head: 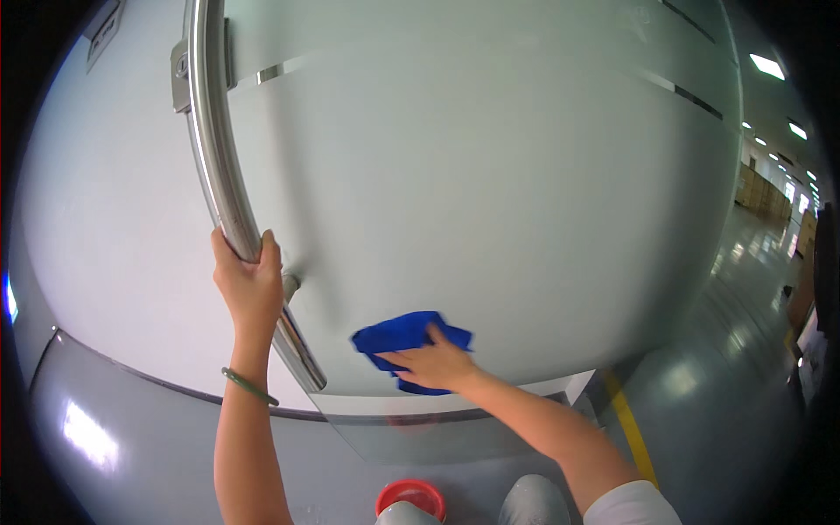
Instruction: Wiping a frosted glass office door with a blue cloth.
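My left hand is wrapped around a long tubular metal door handle, with a green bangle on that wrist. The handle runs along the edge of a frosted glass door. Lower down and to the right, my right hand presses a blue cloth against the frosted pane, fingers spread over it. Part of the cloth is bunched beneath the palm and hidden. A metal lock sits beside the upper handle.
A red plastic basin stands on the grey floor by my legs, partly covered by one knee. Clear glass continues below the frosted area. On the right, a yellow floor line borders a long hall with cardboard-coloured stacks.
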A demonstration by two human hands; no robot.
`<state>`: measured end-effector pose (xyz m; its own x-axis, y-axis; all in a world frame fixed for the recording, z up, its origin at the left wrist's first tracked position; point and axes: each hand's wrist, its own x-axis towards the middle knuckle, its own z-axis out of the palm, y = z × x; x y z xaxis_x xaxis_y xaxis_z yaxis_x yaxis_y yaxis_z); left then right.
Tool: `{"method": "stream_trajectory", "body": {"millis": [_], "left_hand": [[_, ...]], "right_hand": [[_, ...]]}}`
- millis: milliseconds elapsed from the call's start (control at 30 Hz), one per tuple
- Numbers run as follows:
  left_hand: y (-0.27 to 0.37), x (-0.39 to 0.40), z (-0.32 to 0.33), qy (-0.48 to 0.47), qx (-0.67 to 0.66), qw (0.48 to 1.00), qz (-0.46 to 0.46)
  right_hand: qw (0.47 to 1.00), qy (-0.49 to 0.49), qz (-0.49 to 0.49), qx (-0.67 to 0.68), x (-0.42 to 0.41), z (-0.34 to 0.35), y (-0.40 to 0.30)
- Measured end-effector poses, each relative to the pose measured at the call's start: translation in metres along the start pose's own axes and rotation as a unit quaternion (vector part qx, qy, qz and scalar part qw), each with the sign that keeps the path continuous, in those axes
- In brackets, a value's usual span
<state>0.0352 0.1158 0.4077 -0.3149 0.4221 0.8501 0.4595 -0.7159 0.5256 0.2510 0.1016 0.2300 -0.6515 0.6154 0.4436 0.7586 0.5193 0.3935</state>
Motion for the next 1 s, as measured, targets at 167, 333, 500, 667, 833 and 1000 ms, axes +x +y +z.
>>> {"method": "stream_trajectory", "body": {"millis": [167,333,500,667,833,1000], "left_hand": [[0.003,-0.005,0.009,-0.005,-0.035,0.999,-0.019],[0.005,-0.004,0.002,0.007,-0.027,0.999,-0.017],[0.009,-0.004,0.007,0.002,-0.043,0.999,-0.031],[0.001,-0.004,0.006,0.016,-0.030,0.999,-0.025],[0.001,-0.006,0.014,0.021,-0.030,0.999,-0.026],[-0.010,-0.001,0.008,0.016,-0.035,0.999,-0.024]], "right_hand": [[0.989,0.030,0.100,-0.106,-0.113,-0.038,0.082],[0.942,0.105,0.182,-0.263,-0.253,-0.060,0.183],[0.893,0.108,0.317,-0.300,-0.362,-0.075,0.252],[0.851,0.286,0.347,-0.271,-0.316,-0.079,0.227],[0.830,0.347,0.377,-0.222,-0.230,-0.055,0.173],[0.916,0.177,0.278,-0.228,-0.140,-0.022,0.096]]}}
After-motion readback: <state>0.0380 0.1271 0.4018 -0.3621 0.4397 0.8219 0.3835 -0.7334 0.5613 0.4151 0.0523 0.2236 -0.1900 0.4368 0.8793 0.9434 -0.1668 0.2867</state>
